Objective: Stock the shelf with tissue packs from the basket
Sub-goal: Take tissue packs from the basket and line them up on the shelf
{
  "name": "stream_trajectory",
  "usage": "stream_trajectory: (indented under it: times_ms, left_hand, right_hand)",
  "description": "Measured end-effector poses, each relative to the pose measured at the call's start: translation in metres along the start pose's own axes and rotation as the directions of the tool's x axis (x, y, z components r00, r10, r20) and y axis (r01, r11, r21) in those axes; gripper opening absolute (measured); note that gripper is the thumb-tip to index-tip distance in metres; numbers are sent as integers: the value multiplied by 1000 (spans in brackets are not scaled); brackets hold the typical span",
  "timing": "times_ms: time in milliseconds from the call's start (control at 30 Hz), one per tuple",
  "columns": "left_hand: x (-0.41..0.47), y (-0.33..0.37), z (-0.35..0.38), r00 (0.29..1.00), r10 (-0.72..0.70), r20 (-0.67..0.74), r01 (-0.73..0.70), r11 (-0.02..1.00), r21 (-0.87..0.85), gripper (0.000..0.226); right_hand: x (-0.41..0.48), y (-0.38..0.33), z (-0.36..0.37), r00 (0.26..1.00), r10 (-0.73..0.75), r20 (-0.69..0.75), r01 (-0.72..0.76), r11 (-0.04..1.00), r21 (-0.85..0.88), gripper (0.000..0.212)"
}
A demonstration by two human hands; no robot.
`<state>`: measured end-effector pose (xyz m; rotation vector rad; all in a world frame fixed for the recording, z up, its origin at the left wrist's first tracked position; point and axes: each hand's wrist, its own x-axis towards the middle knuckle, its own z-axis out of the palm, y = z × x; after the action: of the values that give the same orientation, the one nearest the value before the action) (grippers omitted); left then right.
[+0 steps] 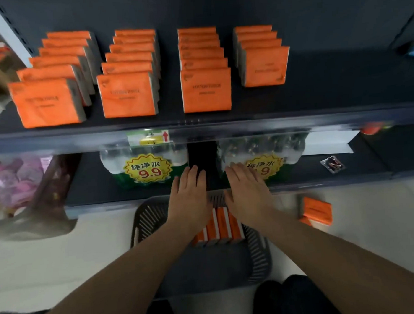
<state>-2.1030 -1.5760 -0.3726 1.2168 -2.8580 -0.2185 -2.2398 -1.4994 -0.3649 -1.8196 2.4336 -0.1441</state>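
Seen from the head camera, the left hand [189, 200] and the right hand [248, 195] reach forward side by side. Both are palm down with fingers straight and loosely together, and neither holds anything. Beneath and between the two wrists, orange tissue packs [219, 227] stand on edge in a row inside a dark slatted basket [144, 221] on the pale floor [63, 258]. Whether the palms touch them cannot be told. Just past the fingertips, two wrapped water bottle packs [149, 168] sit on the lower shelf [95, 180]. Higher up, well beyond both hands, the dark upper shelf [340, 87] carries four rows of upright shelved packs [205, 90]. The row right of the right hand is the shortest. Apart from the right hand, on its right, a loose pack [318, 211] lies on the floor.
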Motion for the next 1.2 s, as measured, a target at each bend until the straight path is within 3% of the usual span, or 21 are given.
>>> stream_trajectory:
  times_ms: [133, 267, 400, 533, 667, 767, 833, 900, 1000, 1100, 1200]
  left_hand:
    - [-18, -10, 47, 991, -86, 103, 96, 991, -96, 69]
    - [-31, -20, 91, 950, -183, 255, 241, 945, -221, 79]
    - [-44, -25, 130, 894, -271, 357, 390, 862, -323, 68]
    - [-47, -25, 167, 801, -326, 502, 499, 827, -258, 60]
    - [-41, -28, 191, 713, -315, 626, 563, 790, -243, 44]
    - [-35, -31, 210, 611, -345, 712, 682, 686, -253, 40]
    - [-29, -37, 221, 493, -393, 776, 832, 474, -289, 41]
    - [-24, -40, 229, 343, -422, 840, 930, 29, -365, 41]
    - [-14, -35, 235, 231, -315, 921, 824, -441, -357, 27]
    - [-5, -34, 242, 160, -211, 964, 697, -667, -262, 25]
    - [1, -36, 250, 195, -113, 974, 571, -795, -206, 24]
  right_hand:
    - [-7, -5, 42, 989, -25, 143, 23, 1000, 15, 59]
    - [-10, -6, 82, 961, -26, 276, 11, 998, 56, 64]
    - [-7, -5, 118, 939, -36, 341, 10, 997, 78, 60]
    - [3, -4, 146, 915, 3, 403, -47, 994, 98, 50]
    - [17, -5, 169, 890, 58, 453, -96, 994, 61, 55]
    - [31, -7, 183, 872, 100, 479, -164, 982, 92, 51]
    - [42, -9, 190, 855, 140, 499, -224, 968, 112, 42]
    - [53, -10, 197, 847, 167, 505, -274, 951, 144, 30]
    - [68, -12, 207, 833, 200, 515, -325, 932, 163, 30]
    - [76, -13, 216, 802, 244, 545, -379, 913, 148, 33]
    - [79, -16, 224, 790, 276, 547, -412, 900, 142, 33]
